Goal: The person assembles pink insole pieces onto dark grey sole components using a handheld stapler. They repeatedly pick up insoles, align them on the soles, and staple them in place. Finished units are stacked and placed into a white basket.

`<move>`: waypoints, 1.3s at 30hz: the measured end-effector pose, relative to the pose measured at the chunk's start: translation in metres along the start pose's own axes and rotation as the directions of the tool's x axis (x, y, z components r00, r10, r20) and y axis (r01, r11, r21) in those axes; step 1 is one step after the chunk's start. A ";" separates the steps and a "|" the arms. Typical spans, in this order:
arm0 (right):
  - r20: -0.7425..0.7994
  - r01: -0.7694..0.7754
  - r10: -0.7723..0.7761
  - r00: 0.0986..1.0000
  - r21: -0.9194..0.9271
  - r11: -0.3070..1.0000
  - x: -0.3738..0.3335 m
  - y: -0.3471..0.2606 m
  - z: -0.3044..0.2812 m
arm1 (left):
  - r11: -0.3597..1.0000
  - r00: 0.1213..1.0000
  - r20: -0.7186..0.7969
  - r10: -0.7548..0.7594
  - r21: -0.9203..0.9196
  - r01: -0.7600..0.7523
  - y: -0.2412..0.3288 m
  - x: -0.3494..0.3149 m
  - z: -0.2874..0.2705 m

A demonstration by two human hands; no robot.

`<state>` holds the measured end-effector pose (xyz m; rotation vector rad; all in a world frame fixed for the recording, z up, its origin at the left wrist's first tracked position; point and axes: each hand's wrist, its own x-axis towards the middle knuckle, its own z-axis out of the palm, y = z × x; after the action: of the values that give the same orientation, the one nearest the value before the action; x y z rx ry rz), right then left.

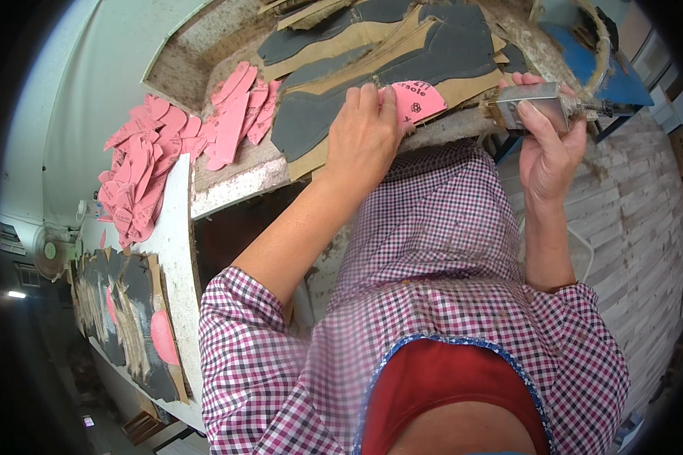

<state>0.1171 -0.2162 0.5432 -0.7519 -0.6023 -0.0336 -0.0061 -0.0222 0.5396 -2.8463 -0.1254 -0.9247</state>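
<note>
Entry, as I log it from the head view: the person I am watching wears a short-sleeved checked shirt (448, 250) in a small gingham of magenta, white and dark squares. Sleeves: left sleeve (239, 315) ends above the elbow with a plain hem; right sleeve (584, 303) ends near the elbow, same check. Neckline (448, 343): rounded, edged with a narrow blue scalloped trim. Under it I note a plain red garment (440, 387) filling the opening. Forearms bare, left hand (364, 136) and right hand (546, 144) bare, no gloves, rings or watch that I can make out
</note>
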 end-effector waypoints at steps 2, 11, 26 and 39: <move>0.003 -0.002 0.002 1.000 0.004 1.000 0.000 0.002 0.001 | 1.000 1.000 0.013 -0.003 0.008 0.003 0.001 0.001 0.005; 0.027 -0.002 0.001 1.000 0.019 1.000 0.004 0.001 0.004 | 0.982 0.996 -0.084 -0.039 -0.186 0.023 -0.019 0.009 -0.012; 0.347 0.067 -0.044 0.937 -0.056 0.996 -0.036 0.042 0.085 | 0.402 0.642 0.410 -0.648 -0.533 0.745 -0.128 -0.068 -0.075; 0.197 0.160 -0.130 0.972 -0.147 0.976 -0.003 0.035 0.036 | 0.317 0.679 0.466 -0.567 -0.638 0.702 -0.121 -0.049 -0.073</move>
<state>0.1050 -0.1672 0.5406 -0.8732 -0.8402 -0.1505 -0.1028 0.0830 0.5823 -3.7796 -1.3076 -1.0406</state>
